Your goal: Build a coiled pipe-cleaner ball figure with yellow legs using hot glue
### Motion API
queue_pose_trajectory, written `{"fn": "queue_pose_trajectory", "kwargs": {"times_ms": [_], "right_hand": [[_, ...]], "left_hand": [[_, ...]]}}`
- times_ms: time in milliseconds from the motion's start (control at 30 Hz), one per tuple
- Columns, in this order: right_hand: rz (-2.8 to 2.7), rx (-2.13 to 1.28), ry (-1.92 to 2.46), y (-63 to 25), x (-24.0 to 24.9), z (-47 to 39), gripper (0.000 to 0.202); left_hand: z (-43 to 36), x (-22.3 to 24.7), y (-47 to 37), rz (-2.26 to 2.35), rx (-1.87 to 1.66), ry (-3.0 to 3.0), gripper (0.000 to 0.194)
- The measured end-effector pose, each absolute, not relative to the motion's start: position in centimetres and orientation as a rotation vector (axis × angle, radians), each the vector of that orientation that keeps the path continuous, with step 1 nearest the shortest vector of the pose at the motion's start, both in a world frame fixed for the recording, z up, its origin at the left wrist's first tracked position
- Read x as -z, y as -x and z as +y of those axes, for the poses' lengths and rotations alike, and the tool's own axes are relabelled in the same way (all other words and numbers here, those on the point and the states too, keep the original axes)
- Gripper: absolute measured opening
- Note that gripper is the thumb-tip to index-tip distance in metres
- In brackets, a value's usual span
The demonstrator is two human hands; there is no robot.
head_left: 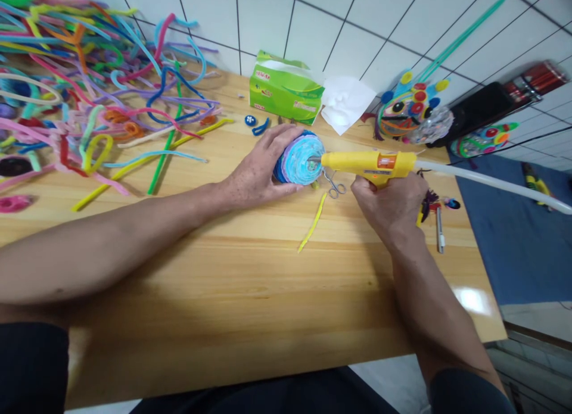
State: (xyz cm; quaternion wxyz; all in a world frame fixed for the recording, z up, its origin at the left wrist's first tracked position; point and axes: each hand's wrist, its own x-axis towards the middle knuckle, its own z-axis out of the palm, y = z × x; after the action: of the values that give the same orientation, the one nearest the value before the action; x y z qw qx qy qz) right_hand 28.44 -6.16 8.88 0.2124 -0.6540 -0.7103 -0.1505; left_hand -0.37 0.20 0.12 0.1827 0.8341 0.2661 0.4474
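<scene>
My left hand (263,167) is wrapped round a blue and purple coiled pipe-cleaner piece (304,158), whose light blue round end faces right. My right hand (393,202) grips a yellow glue gun (369,164), a long white glue stick (491,184) jutting from its back. The gun's nozzle meets the middle of the light blue end; whether it touches cannot be made out. Just below the nozzle lie small scissors (336,189), partly hidden. A short yellow pipe cleaner (313,222) rests on the wooden table (268,283) between my hands.
Many coloured pipe cleaners (174,98) spread over the left side. Behind stand a green tissue pack (286,92) with a white tissue (346,103), decorated figures (404,113) and a dark red-topped bottle (491,104). A pen (440,229) lies near the right edge.
</scene>
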Motion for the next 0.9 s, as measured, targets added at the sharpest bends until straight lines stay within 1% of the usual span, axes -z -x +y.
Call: {"fn": "queue_pose_trajectory", "kwargs": {"times_ms": [233,367,467,600,900], "right_hand": [[-1.969,0.472,1.809,-28.42,-8.86,-6.16,0.021],[-1.971,0.482,1.817,-28.29,-9.08,-6.23,0.024],[-1.967,0.467,1.836,-28.17,-9.3,-6.28,0.027],[-1.959,0.408,1.847,-28.19,-9.31,-6.18,0.027],[-1.966,0.429,1.798,-28.35,-8.9,-6.17,0.019]], "left_hand": [[0.04,-0.23,0.32,0.756,-1.281,-2.333,0.109],[0.03,-0.37,0.38,0.762,-1.258,-2.335,0.109],[0.05,-0.48,0.39,0.766,-1.254,-2.33,0.107],[0.06,-0.5,0.3,0.784,-1.247,-2.332,0.109],[0.07,-0.43,0.35,0.777,-1.254,-2.338,0.107]]}}
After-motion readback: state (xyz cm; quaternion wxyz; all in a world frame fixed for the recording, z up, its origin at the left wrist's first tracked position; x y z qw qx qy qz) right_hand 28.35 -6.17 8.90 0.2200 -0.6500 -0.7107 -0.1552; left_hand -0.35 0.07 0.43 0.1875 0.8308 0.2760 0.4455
